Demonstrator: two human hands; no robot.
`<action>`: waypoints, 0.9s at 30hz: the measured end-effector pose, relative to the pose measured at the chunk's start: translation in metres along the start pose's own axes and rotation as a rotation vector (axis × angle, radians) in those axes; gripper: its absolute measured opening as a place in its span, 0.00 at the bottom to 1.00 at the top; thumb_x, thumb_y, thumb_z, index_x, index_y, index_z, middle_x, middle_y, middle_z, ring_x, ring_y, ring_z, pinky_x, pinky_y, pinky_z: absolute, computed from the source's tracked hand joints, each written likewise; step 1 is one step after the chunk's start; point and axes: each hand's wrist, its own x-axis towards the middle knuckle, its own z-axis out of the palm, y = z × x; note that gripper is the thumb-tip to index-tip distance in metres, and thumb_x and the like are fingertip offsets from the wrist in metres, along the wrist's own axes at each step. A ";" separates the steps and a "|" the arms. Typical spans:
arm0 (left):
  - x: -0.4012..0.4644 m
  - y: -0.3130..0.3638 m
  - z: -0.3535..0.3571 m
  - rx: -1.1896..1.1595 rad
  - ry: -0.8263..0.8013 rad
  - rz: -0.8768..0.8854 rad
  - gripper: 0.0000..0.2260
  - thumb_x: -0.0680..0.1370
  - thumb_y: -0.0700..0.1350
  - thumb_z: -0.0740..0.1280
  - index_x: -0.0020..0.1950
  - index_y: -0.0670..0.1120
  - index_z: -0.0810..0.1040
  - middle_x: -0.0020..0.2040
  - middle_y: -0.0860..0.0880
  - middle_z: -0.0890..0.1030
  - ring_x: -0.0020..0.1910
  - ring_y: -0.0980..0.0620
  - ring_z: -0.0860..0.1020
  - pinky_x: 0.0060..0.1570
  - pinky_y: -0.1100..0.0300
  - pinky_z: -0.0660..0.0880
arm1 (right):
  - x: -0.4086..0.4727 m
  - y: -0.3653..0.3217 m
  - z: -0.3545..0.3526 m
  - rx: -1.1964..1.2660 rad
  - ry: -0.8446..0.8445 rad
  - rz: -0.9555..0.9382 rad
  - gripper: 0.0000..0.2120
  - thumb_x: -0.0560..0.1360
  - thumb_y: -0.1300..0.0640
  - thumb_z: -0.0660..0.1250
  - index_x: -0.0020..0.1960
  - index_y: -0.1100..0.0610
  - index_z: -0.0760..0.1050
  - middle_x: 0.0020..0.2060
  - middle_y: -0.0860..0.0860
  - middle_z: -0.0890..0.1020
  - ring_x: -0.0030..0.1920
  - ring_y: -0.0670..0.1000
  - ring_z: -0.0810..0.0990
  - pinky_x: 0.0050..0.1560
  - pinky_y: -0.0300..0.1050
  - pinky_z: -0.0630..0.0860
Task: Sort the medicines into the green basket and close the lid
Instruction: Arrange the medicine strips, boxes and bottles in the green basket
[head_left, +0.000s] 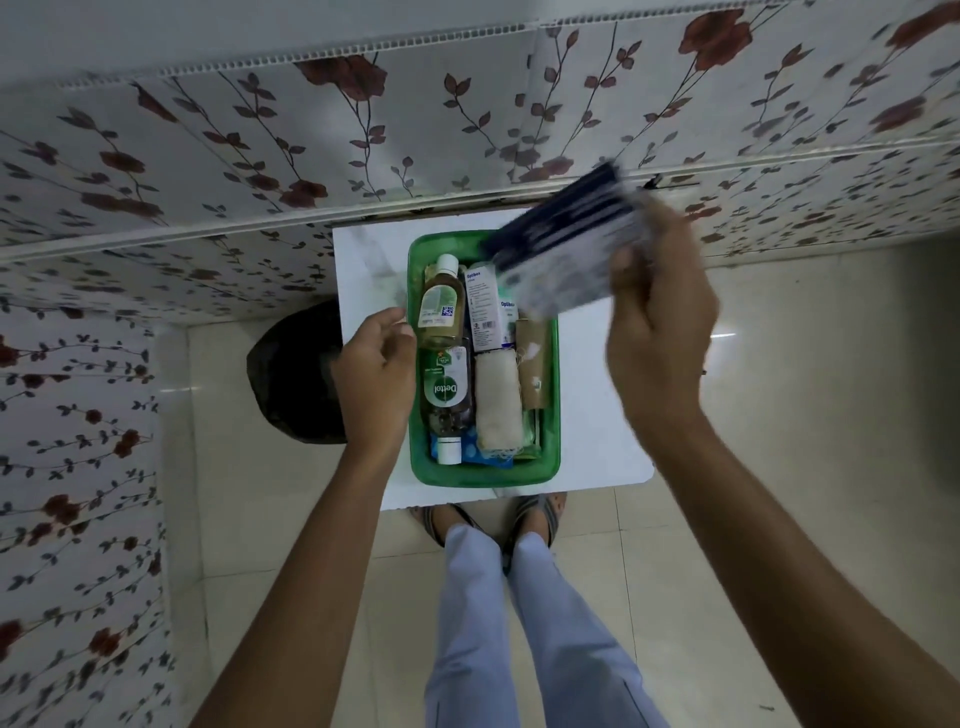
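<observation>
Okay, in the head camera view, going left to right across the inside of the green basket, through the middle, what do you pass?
Inside the green basket: Dettol bottle → white gauze roll → brown cardboard packet. The left hand rests just outside the left rim.

dim, even light; wide-angle bending at edges, glare on floor (727, 335), motion blur on right hand (657, 332).

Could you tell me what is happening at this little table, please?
A person is packing medicines into a green basket on a small white table. The right hand holds a blurred dark-blue and white pack above the basket. The left hand rests at the basket's left edge. Bottles, boxes and a gauze roll already lie inside. No lid is visible.
</observation>
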 end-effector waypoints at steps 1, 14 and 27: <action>-0.003 0.000 0.000 0.009 -0.004 -0.006 0.13 0.77 0.41 0.62 0.60 0.43 0.77 0.49 0.50 0.81 0.48 0.54 0.78 0.49 0.66 0.71 | -0.011 -0.006 0.002 -0.010 -0.130 -0.004 0.19 0.75 0.65 0.54 0.64 0.60 0.70 0.49 0.52 0.76 0.46 0.46 0.72 0.42 0.29 0.70; -0.010 -0.007 -0.009 0.209 -0.186 0.004 0.16 0.73 0.41 0.68 0.61 0.43 0.77 0.54 0.41 0.83 0.53 0.46 0.81 0.56 0.48 0.77 | -0.062 0.049 0.061 -0.608 -0.421 -0.393 0.08 0.68 0.63 0.68 0.47 0.57 0.80 0.43 0.56 0.81 0.48 0.59 0.77 0.40 0.48 0.74; -0.007 -0.005 -0.023 0.079 -0.349 -0.230 0.18 0.73 0.37 0.65 0.61 0.50 0.76 0.42 0.43 0.84 0.41 0.44 0.82 0.45 0.41 0.81 | -0.041 0.034 0.027 -0.209 -0.298 0.025 0.14 0.73 0.65 0.63 0.55 0.55 0.77 0.57 0.57 0.76 0.58 0.58 0.71 0.51 0.44 0.67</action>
